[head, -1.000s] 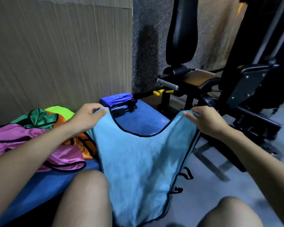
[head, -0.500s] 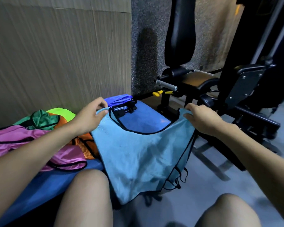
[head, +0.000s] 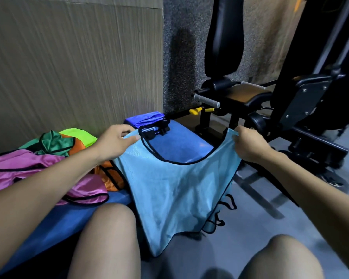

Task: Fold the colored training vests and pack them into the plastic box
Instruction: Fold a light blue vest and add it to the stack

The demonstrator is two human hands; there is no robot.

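A light blue training vest (head: 175, 190) with black trim hangs spread out in front of me, its lower edge dangling between my knees. My left hand (head: 114, 142) pinches its left shoulder strap and my right hand (head: 249, 144) grips its right shoulder strap, holding the neckline open over the blue bench (head: 179, 146). On the bench to my left lies a loose pile of vests: pink (head: 28, 170), orange (head: 109, 174), dark green (head: 54, 141) and lime green (head: 79, 133). A folded dark blue vest (head: 144, 119) sits at the bench's far end. No plastic box is in view.
A wood-panelled wall (head: 69, 67) runs along the left. A black gym machine (head: 290, 109) with a seat, back pad and grey handle stands ahead and to the right on the grey floor (head: 250, 228). A dark strapped object (head: 154, 129) lies beside the folded blue vest.
Both hands have moved forward and lifted the light blue vest. Its lower edge has risen from below my knees and now hangs free between them.
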